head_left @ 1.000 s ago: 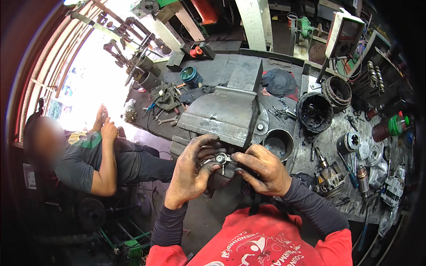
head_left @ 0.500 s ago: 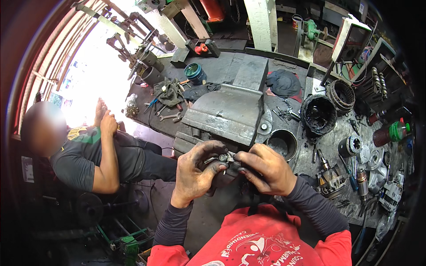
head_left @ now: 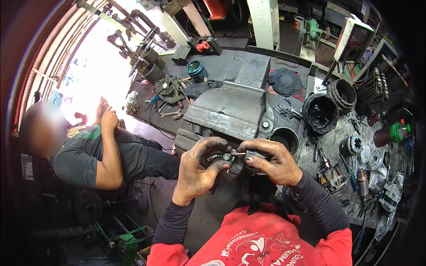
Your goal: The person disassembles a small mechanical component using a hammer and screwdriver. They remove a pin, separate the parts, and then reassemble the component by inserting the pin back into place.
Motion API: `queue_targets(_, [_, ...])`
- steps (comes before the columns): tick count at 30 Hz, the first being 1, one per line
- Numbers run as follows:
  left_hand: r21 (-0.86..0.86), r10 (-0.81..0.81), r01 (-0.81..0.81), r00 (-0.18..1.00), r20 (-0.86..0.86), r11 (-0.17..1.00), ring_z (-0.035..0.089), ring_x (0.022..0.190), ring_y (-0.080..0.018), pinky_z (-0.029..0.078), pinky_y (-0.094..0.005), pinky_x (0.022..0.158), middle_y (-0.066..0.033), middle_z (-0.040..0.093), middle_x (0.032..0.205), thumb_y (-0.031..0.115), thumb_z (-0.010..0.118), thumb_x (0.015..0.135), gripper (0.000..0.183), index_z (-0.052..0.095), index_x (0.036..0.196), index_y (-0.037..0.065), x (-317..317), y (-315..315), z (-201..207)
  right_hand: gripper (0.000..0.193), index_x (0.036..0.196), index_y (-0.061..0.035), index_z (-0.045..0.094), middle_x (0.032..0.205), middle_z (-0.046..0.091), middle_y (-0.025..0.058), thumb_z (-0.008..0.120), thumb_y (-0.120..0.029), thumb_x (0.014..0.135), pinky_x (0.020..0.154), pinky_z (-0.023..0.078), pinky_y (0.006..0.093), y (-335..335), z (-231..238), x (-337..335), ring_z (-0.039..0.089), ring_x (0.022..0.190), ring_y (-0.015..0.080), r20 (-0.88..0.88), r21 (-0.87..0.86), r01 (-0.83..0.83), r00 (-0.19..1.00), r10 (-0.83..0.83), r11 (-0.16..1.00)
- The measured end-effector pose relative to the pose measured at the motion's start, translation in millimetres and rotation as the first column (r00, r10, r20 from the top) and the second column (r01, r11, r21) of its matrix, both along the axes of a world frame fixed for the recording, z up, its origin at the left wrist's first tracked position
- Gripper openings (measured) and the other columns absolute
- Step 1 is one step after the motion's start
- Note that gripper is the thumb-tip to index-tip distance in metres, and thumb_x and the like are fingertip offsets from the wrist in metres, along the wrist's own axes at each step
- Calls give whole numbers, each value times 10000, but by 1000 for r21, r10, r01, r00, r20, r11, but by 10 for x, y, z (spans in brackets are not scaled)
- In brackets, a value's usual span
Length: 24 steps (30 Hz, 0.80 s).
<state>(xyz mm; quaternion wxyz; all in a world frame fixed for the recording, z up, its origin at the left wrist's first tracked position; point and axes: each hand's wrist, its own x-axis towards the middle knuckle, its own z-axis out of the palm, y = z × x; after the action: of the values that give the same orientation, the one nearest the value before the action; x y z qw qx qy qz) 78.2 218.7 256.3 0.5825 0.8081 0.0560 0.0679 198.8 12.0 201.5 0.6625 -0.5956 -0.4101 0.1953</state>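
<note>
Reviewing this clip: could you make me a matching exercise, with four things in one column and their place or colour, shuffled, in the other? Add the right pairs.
Things
1. Small metal part
2. Thin piece
3. Vise
4. Open can

Places and colours
A. Blue, standing on the bench
B. Held in the left hand
C. Large and grey, just beyond the person's hands
D. Held in the right hand

Right pairs: 1-B, 2-D, 3-C, 4-A
</note>
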Motion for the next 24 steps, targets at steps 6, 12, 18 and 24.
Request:
queue_targets(6, [-96,10,-5,999,45,995,662,1171,-208,547,-341,1034,-109,655,1203,-167,755,794,494,576,1238,-41,9,-3,-43,327,1256,3,677,1110,720,161,716,-136,963,900,536,363,-7,48,-47,703,1001,274,-36,-62,12,999,-14,998])
queue_targets(12, [-184,40,-22,994,98,983,684,1132,-198,568,-324,999,-118,667,1190,-145,759,818,487,569,1255,-42,15,13,-121,340,1252,-12,668,990,656,147,725,-108,931,799,525,388,-3,163,-48,670,890,310,89,-88,49,995,-42,995])
queue_targets(18, [-431,62,-2,990,127,902,669,1131,-192,572,-330,1009,-106,618,1214,-152,750,834,480,530,1237,-13,10,34,-146,339,1231,-48,649,973,622,162,718,-135,911,742,520,413,-14,249,212,651,856,356,421,-78,308,873,-248,948])
queue_targets(24, [-616,63,8,994,93,788,694,1080,-218,584,-355,973,-109,661,1166,9,866,813,534,560,1250,-23,56,7,-163,333,1199,-46,613,1085,675,179,700,-189,911,910,528,474,467,45,1071,653,1036,386,680,-128,548,655,-329,827])
